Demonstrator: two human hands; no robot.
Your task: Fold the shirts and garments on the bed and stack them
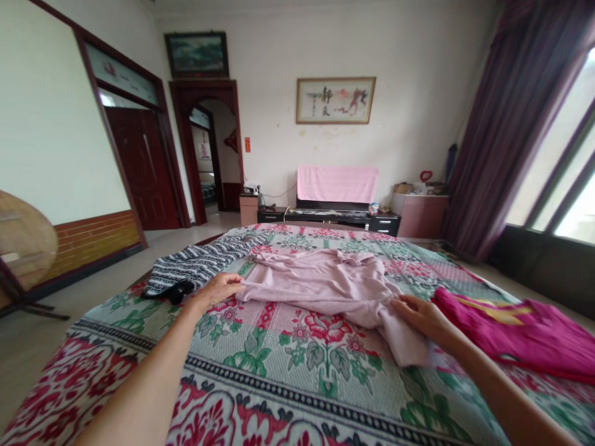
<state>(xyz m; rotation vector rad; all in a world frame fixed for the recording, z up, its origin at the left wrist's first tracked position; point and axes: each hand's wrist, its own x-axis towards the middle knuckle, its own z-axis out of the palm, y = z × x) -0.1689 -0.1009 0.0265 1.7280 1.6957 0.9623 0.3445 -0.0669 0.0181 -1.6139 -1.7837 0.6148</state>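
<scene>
A pale pink long-sleeved shirt lies spread over the flowered bedspread, its near edge pulled fairly straight between my hands. My left hand pinches the shirt's left near corner. At the other end, my right hand has its fingers closed on the cloth near the right side. From there a sleeve-like part hangs toward me over the bedspread. The shirt is wrinkled across its middle.
A black-and-white patterned garment lies to the left of the shirt. On the right is a bright magenta garment with yellow on it. Beyond the bed stand a low black cabinet and a pink-covered screen.
</scene>
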